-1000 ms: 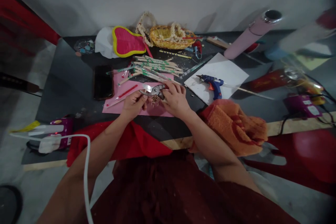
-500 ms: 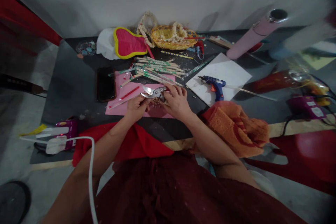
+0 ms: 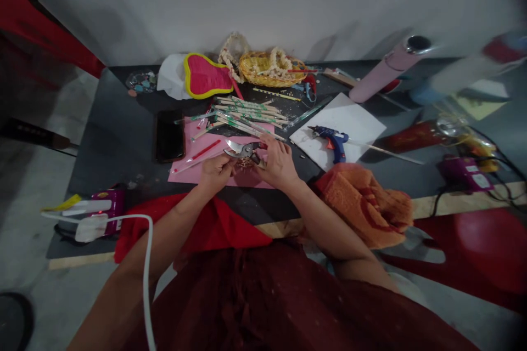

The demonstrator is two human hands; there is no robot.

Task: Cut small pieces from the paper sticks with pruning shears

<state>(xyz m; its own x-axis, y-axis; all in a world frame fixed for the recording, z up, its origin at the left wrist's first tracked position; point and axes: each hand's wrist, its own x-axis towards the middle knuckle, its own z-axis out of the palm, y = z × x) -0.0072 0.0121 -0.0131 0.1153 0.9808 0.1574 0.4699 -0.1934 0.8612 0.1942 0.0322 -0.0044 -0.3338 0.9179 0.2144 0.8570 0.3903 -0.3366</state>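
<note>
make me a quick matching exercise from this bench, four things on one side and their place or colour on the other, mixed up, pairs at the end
1. shears
2. glue gun
3. phone
4. towel

A. left of the pink sheet
B. orange
C. in the right hand
D. on the white board

Pairs: 1-C, 2-D, 3-A, 4-B

Pruning shears (image 3: 246,151): bright silvery curved blade opposite a darker, narrower one, the two visibly parted; tips directed left. Handles dark, largely covered by the right hand (image 3: 279,164), which grips them. Tool held over the pink sheet (image 3: 191,173), blade end just beside the left hand (image 3: 215,173). Short pieces (image 3: 246,163): pale brown, stick-like, loosely heaped on the sheet below the shears, partly hidden; count not resolvable.
</note>
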